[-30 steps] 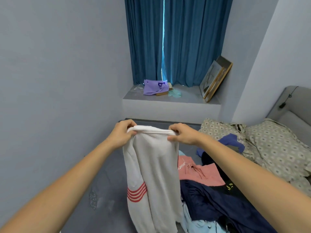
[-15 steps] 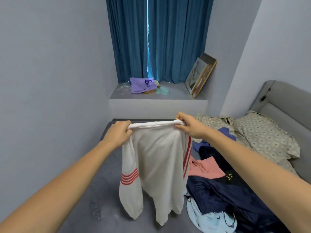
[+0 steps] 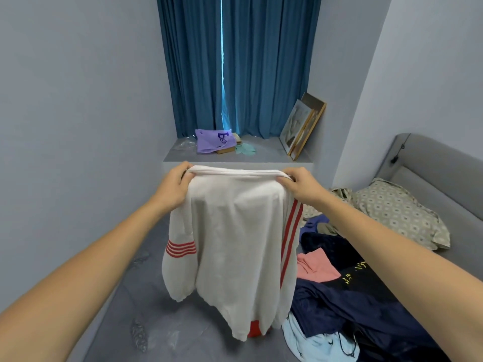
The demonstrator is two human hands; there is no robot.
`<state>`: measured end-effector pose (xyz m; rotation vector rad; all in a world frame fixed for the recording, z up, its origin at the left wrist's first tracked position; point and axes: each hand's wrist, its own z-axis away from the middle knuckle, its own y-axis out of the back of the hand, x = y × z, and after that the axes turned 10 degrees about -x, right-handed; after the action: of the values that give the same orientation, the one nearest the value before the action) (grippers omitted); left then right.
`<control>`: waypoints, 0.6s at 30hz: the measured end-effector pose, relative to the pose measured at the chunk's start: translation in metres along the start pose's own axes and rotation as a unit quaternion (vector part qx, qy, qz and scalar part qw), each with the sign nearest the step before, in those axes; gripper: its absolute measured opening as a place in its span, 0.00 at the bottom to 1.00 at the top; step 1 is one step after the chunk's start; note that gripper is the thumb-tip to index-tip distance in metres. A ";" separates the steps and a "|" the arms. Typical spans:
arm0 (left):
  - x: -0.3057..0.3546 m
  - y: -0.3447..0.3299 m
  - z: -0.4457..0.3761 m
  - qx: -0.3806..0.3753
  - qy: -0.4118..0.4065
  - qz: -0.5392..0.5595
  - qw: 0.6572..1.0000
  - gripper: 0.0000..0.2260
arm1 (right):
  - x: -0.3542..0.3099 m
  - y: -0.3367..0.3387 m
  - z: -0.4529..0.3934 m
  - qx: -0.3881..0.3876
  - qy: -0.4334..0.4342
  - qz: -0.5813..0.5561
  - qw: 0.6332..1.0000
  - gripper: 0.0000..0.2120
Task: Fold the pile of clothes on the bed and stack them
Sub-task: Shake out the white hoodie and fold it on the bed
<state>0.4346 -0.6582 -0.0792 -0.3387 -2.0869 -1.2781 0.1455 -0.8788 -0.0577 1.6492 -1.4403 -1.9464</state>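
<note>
The white sweater (image 3: 235,239) hangs above the grey bed (image 3: 125,309), its top edge pinched by the left hand (image 3: 172,188) and right hand (image 3: 300,185), bare sheet toward the wall-side edge, the clothes pile (image 3: 345,304) just beside.

white sweatshirt (image 3: 235,231) with red stripes in a band on one sleeve and down the side. navy garment (image 3: 339,304), pink top (image 3: 313,265), pale blue piece (image 3: 308,340) and a black one with yellow marks (image 3: 358,273) in the pile. grey bed sheet (image 3: 156,322). beige pillow (image 3: 400,212) with a dotted medallion pattern. teal-blue curtains (image 3: 261,61). lilac bag (image 3: 211,141) with purple print. grey headboard (image 3: 431,176).
</note>
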 end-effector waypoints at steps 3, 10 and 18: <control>0.011 0.000 0.003 0.000 -0.004 0.051 0.999 0.08 | 0.001 0.007 0.009 -0.025 0.008 -0.037 0.999 0.20; 0.024 0.004 0.022 -0.094 0.036 0.074 0.992 0.10 | 0.022 0.027 0.018 -0.079 0.041 0.028 0.996 0.24; 0.028 0.004 0.031 -0.117 0.053 0.111 0.985 0.06 | 0.039 0.034 0.012 -0.090 0.066 0.012 0.994 0.21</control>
<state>0.4037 -0.6325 -0.0676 -0.5761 -1.7577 -1.3763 0.1076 -0.9162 -0.0578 1.6387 -1.1933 -1.8553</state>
